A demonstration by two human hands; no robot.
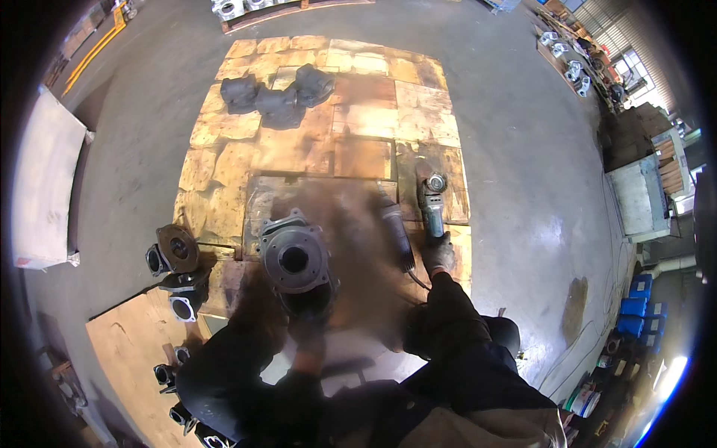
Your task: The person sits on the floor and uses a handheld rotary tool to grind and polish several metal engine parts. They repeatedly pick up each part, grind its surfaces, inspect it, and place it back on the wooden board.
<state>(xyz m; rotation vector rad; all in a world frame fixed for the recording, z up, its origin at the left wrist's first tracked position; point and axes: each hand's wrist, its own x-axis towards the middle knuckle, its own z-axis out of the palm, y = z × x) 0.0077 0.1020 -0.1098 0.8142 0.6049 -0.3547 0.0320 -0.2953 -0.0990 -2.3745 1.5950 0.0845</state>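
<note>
A grey metal casting (295,257) with a round flange and a dark central bore stands on the wooden bench top in front of me. My left hand (308,337) is at the casting's near lower side; its fingers are blurred and hidden. To the right lies an angle grinder (433,205), its round head pointing away from me. My right hand (439,255), in a dark glove, is closed around the grinder's rear end. Between the casting and the grinder rests a second corded power tool (398,235), dark and cylindrical.
Several dark castings (278,104) sit at the bench's far left. More flanged parts (178,250) stand at its near left edge, beside a lower plywood board (123,336) holding smaller parts. A white box-like block (48,179) is on the left. Blue containers (635,306) stand at right.
</note>
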